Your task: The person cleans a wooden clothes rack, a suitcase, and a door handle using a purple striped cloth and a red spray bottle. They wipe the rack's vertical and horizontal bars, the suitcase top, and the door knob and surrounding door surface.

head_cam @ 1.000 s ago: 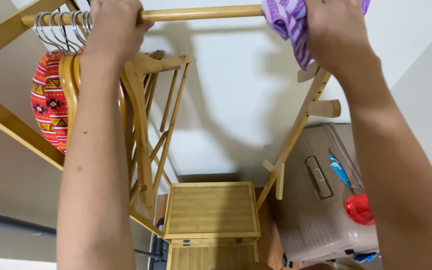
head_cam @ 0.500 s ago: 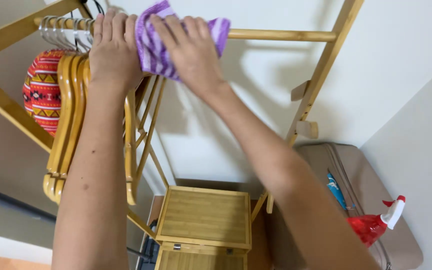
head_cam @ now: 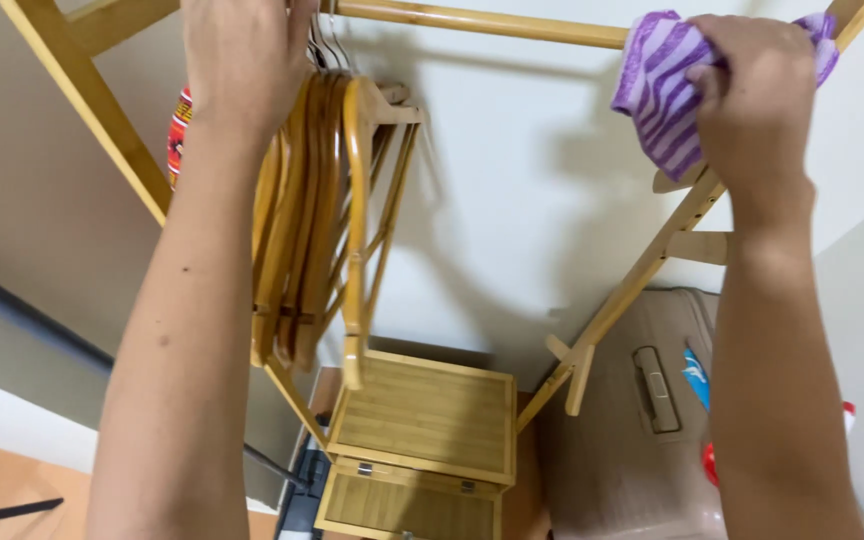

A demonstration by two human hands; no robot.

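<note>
One purple striped cloth (head_cam: pixel 664 95) is being pressed against the right end of the wooden rail (head_cam: pixel 482 20), bunched in the closed right hand (head_cam: pixel 752 90). Left along the rail, the hanger hooks are being clasped by the left hand (head_cam: pixel 242 60), with several wooden hangers (head_cam: pixel 317 220) dangling below. Far beneath, a bamboo box (head_cam: pixel 422 440) is being flanked on the right by a beige suitcase (head_cam: pixel 642 420).
</note>
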